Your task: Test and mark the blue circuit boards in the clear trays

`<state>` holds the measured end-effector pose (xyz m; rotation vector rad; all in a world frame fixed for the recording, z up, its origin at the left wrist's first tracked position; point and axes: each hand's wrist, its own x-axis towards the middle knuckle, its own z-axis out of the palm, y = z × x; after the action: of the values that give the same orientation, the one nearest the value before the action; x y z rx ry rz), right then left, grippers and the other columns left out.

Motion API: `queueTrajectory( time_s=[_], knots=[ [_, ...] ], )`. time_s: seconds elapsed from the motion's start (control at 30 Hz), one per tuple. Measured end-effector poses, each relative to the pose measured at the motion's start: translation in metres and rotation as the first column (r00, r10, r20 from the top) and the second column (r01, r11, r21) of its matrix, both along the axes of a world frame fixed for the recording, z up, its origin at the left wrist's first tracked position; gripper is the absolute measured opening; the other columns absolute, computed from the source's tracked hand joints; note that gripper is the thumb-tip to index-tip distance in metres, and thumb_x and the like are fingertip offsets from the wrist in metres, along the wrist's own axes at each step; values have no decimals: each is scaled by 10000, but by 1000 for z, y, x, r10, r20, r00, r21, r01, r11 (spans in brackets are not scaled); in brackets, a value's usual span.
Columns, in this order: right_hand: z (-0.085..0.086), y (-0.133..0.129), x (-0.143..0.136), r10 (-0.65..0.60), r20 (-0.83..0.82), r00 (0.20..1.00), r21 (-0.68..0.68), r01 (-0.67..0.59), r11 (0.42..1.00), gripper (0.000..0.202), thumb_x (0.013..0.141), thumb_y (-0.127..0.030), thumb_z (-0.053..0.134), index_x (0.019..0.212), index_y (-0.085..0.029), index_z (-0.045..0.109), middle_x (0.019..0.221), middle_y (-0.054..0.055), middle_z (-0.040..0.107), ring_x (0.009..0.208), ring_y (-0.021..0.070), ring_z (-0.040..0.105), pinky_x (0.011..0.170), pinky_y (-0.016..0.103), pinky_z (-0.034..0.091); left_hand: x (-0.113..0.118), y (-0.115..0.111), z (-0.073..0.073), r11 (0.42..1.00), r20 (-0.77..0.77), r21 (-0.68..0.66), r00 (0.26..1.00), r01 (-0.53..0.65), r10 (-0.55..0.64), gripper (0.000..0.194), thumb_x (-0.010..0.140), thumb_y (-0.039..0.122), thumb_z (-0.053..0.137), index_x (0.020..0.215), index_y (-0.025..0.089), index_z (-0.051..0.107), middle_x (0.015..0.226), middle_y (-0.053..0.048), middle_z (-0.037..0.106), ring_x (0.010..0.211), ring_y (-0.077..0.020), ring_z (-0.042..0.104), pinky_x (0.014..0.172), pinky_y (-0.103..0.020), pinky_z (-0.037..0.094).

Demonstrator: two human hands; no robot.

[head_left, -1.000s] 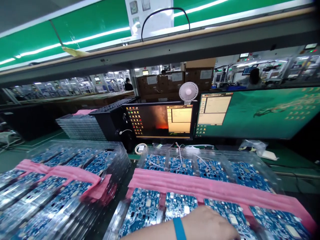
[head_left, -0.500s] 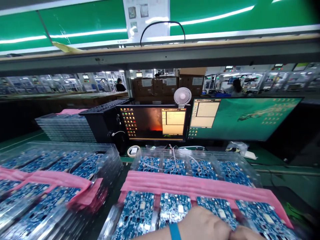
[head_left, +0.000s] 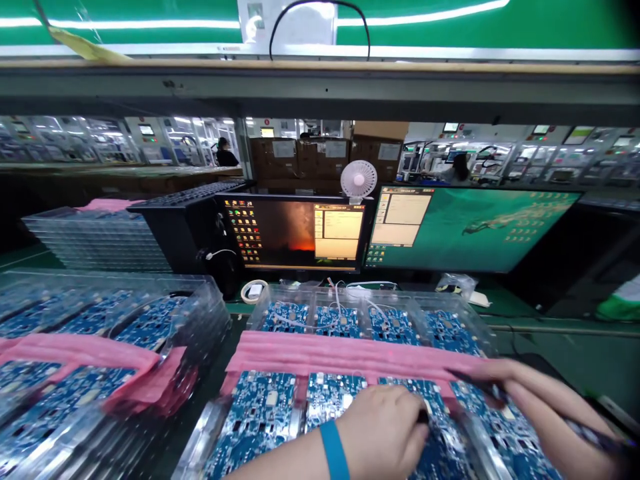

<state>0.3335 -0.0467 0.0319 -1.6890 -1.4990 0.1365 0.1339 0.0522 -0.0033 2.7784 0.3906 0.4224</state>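
Observation:
My left hand [head_left: 383,423], with a blue wristband [head_left: 335,451], is closed over the front-row circuit boards, next to the third blue circuit board [head_left: 407,387]. Something small and black shows at its fingertips; the curled fingers hide most of it. To the right, my right hand [head_left: 545,400] grips a dark, slim pointed tool [head_left: 475,379]. Its tip points left over the edge of the pink foam strip [head_left: 340,352], above the rightmost front circuit board [head_left: 510,413]. Whether the tip touches the foam I cannot tell. The boards sit in a clear plastic tray [head_left: 200,433].
Another stack of clear trays [head_left: 210,320] with boards and pink foam stands left. Behind are a black computer case [head_left: 173,233], two monitors [head_left: 295,233] [head_left: 465,227], a small fan [head_left: 359,180] and a tape roll [head_left: 250,291]. A shelf beam [head_left: 320,90] crosses overhead.
My right hand has risen from the bottom edge and moved right, apart from my left hand, showing the dark tool. My left hand has shifted slightly left and up. The whole view has shifted.

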Motion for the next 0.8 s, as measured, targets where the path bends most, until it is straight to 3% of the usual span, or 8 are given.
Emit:
queueTrajectory(
  time_s=[0.1, 0.2, 0.3, 0.4, 0.8],
  knots=[
    [-2, 57, 15, -11, -148, 989, -103, -5, 995, 226, 813, -341, 396, 815, -217, 584, 729, 16, 583, 699, 182, 552, 590, 232, 454, 1, 5, 4, 996, 4, -58, 998, -65, 65, 188, 797, 266, 432, 959, 181, 477, 944, -32, 571, 870, -182, 517, 804, -323, 413],
    [-25, 110, 27, -74, -182, 980, -194, 38, 980, 201, 777, -332, 400, 751, -191, 540, 648, 1, 570, 576, 157, 528, 474, 212, 408, 3, 11, -3, 978, -70, -108, 982, -181, 174, 195, 790, 237, 430, 943, 142, 505, 1005, -78, 559, 994, -221, 476, 911, -375, 347],
    [-48, 137, 35, -98, -181, 978, -240, 53, 969, 198, 760, -328, 406, 717, -183, 533, 611, -7, 568, 493, 138, 504, 407, 201, 365, 4, 14, -10, 957, -154, -171, 966, -234, 208, 241, 800, 236, 402, 978, 120, 515, 1069, -108, 544, 1064, -239, 447, 964, -385, 301],
    [-57, 142, 39, -101, -171, 980, -279, 51, 959, 211, 765, -323, 394, 705, -184, 540, 611, -12, 577, 470, 127, 501, 392, 193, 353, 5, 16, -11, 952, -191, -213, 965, -221, 182, 287, 812, 244, 374, 1035, 114, 501, 1137, -120, 514, 1125, -245, 401, 992, -389, 268],
    [-54, 137, 34, 8, 49, 999, -290, 7, 957, 171, 766, -334, 450, 715, -239, 582, 660, -42, 577, 640, 155, 526, 551, 221, 358, 9, 18, -11, 951, -219, -235, 964, -203, 152, 260, 819, 245, 357, 997, 129, 506, 1176, -116, 490, 1174, -264, 345, 1000, -429, 253]
  ],
)
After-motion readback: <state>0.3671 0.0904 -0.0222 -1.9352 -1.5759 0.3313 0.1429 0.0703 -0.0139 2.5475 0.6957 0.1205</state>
